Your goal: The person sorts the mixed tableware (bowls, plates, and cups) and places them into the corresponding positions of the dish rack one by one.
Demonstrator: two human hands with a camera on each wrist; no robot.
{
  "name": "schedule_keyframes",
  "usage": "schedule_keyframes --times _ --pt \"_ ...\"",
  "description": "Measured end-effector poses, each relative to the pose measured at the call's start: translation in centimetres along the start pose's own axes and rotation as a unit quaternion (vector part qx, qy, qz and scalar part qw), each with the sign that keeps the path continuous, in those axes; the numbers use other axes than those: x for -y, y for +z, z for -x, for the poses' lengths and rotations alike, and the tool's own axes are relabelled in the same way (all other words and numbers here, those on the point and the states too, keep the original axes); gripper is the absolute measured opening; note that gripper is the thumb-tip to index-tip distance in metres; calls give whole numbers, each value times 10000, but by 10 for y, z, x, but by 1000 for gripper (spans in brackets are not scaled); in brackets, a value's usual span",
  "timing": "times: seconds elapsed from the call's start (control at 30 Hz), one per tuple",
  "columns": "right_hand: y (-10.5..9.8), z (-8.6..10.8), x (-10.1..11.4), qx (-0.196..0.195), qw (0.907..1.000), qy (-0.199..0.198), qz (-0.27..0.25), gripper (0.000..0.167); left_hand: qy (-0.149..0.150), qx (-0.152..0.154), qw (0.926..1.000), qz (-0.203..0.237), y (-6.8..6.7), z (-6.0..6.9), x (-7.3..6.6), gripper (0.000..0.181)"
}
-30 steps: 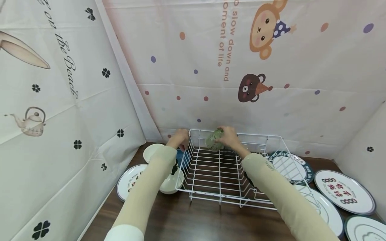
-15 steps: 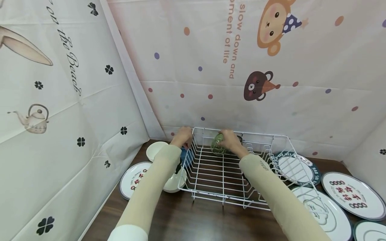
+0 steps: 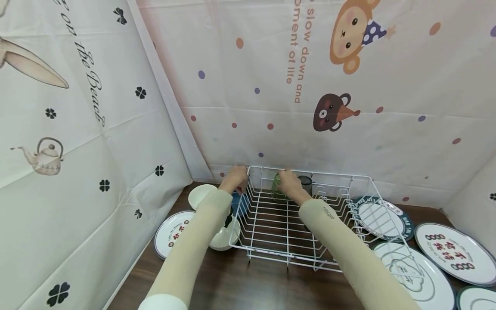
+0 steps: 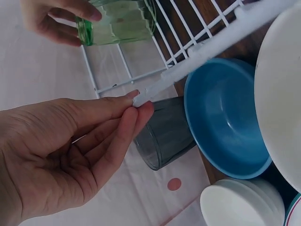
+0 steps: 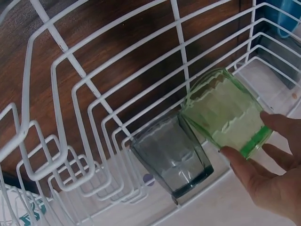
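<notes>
In the left wrist view my left hand (image 4: 80, 146) pinches the corner of the white wire rack (image 4: 207, 52) between thumb and fingertips. My right hand (image 5: 270, 165) holds a green glass (image 5: 228, 110) by its thick base; the glass is upside down inside the rack, against a grey glass (image 5: 171, 153) that also stands base up. In the head view, my right hand (image 3: 291, 185) covers part of the green glass (image 3: 277, 189), and my left hand (image 3: 235, 178) is at the rack's back left corner.
Outside the rack on the left are a blue bowl (image 4: 225, 117), another grey glass (image 4: 164, 134), white bowls (image 4: 230, 207) and a plate (image 3: 170, 232). Several plates (image 3: 455, 254) lie on the right, partly under the rack's edge. A printed cloth (image 3: 232, 86) hangs behind.
The green glass has gone down and is now upright-sided in the rack's back left part, beside the grey glass, which has come into view. My left hand stays at the rack corner.
</notes>
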State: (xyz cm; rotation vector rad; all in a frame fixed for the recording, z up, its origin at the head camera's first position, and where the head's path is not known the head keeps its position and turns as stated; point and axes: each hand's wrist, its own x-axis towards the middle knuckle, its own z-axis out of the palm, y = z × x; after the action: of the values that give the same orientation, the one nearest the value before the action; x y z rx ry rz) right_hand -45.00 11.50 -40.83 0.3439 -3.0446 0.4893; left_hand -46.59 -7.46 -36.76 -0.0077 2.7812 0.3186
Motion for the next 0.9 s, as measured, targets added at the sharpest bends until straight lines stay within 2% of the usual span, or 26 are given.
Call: schedule_keyframes --times 0.1,0.13,0.27,0.33,0.37,0.4,0.47,0.53,0.67,0.73,0.8,0.9 --pt "3 3 0 -23 10000 38 19 49 275 189 9985 -426 -2 4 3 14" --pt "3 3 0 -50 10000 47 35 48 428 211 9968 -648 0 -1 5 11" --pt "2 7 0 -81 9998 111 112 46 555 232 9966 -568 1 4 5 6" --pt "2 8 0 -49 9998 122 137 47 557 103 9967 -584 4 6 4 6" --pt "1 8 0 -20 9998 114 138 47 514 54 9972 -542 3 13 2 6" --pt "0 8 -1 -12 9999 96 143 48 557 -33 9959 -709 4 14 1 8" --pt "0 9 -2 6 9999 80 132 51 566 -170 9942 -899 7 14 -2 13" --pt "0 9 -4 -11 9999 47 93 52 480 -227 9945 -907 8 11 -3 21" --pt "-2 10 -7 -81 9999 -56 21 56 173 -158 9988 -427 10 6 -5 34" --pt "-4 11 -8 -165 9998 -135 -8 58 129 -149 9992 -353 10 4 -3 35" --pt "-10 12 -10 -233 9995 -183 -70 57 162 -125 9992 -346 10 3 0 31" --pt "-24 16 -15 -390 9988 -244 -149 51 240 -71 9980 -576 9 2 6 25"
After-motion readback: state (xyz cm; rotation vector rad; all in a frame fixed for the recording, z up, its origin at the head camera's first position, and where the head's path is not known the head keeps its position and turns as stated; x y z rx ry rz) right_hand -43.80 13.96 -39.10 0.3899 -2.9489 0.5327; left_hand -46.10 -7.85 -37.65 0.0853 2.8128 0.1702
